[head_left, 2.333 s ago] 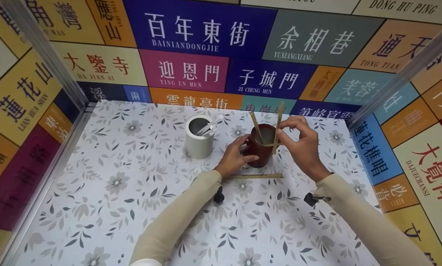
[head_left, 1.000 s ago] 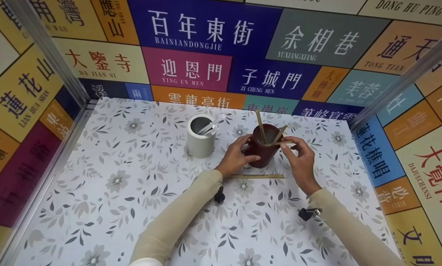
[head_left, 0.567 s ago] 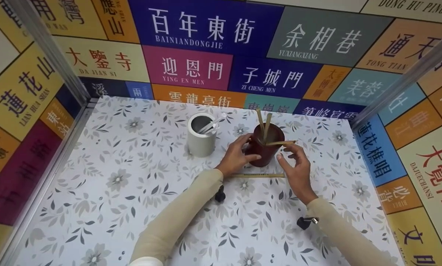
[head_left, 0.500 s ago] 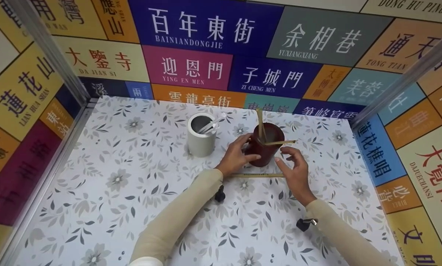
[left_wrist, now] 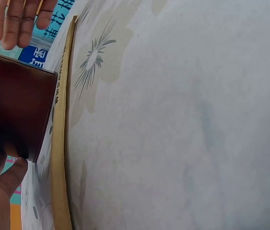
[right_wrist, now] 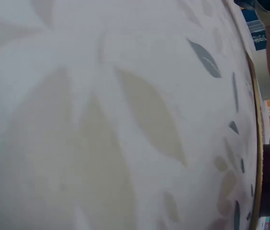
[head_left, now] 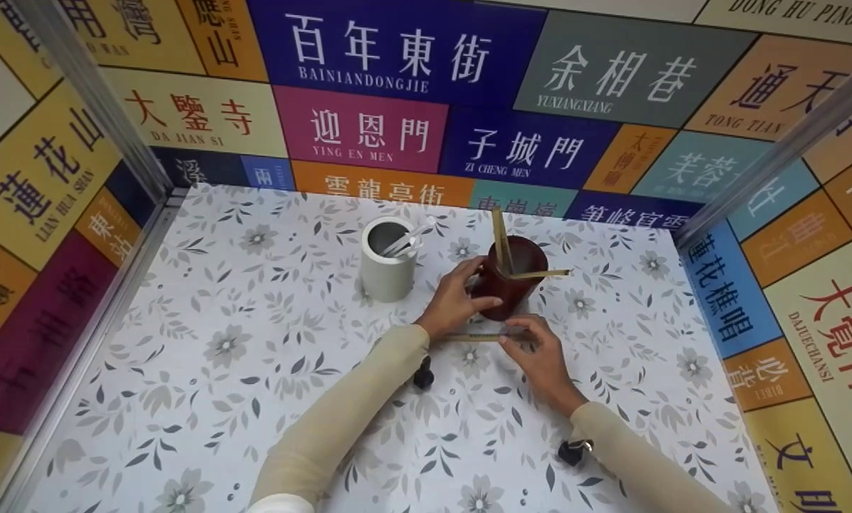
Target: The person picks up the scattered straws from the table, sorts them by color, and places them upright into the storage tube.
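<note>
My left hand (head_left: 454, 303) grips the side of a dark red cup (head_left: 508, 296). Out of its mouth stick flat bamboo strips (head_left: 499, 242); most lean up against the far left of the rim, while one lies across it, pointing right. In front of the cup another bamboo strip (head_left: 476, 338), printed with small dark characters, lies on the table; it shows along its length in the left wrist view. Over its right end is my right hand (head_left: 540, 356), thumb and fingers apart. The left wrist view has those fingers extended and holding nothing.
A white cylindrical pot (head_left: 387, 278) with several thin white sticks (head_left: 408, 239) stands left of the cup. A flower-patterned cover (head_left: 184, 370) spans the table. Panels with large Chinese lettering (head_left: 390, 57) wall in the back and both sides.
My right hand has let go of a bamboo strip at the cup's rim and come down toward the strip on the table. One strip in the cup has tipped left. My left hand has stayed put.
</note>
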